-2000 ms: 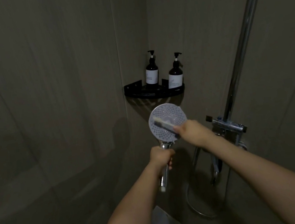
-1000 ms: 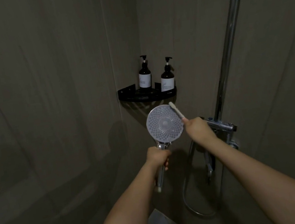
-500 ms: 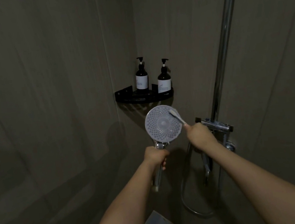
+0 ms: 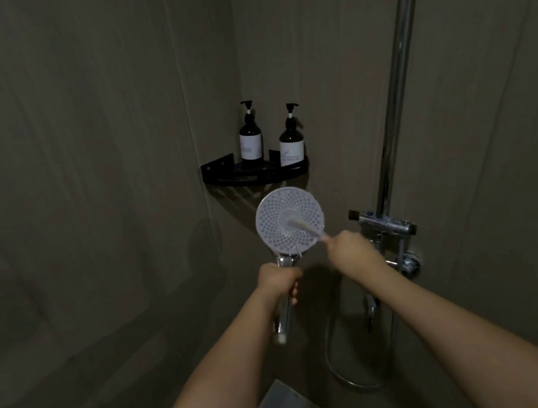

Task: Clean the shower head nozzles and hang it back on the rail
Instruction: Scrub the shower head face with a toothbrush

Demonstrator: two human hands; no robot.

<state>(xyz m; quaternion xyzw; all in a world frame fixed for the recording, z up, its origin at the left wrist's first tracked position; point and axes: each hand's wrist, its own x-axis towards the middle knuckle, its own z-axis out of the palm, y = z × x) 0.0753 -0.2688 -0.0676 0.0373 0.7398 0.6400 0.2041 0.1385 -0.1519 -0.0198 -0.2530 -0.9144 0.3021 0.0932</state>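
My left hand [image 4: 280, 280] grips the shower head [image 4: 291, 225] by its upright handle, nozzle face toward me. My right hand [image 4: 350, 249], nearer the rail [image 4: 395, 82] on the right, pinches a brush [image 4: 302, 227] slanted across the nozzles.

The rail [image 4: 393, 89] runs off the top edge; both bottle labels [image 4: 251, 147] are unreadable.

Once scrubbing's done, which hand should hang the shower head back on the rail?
Left, probably. The left hand already grips the shower head by its handle, so no regrasp is needed. The right hand is nearer the rail, but it holds the brush against the nozzle face.
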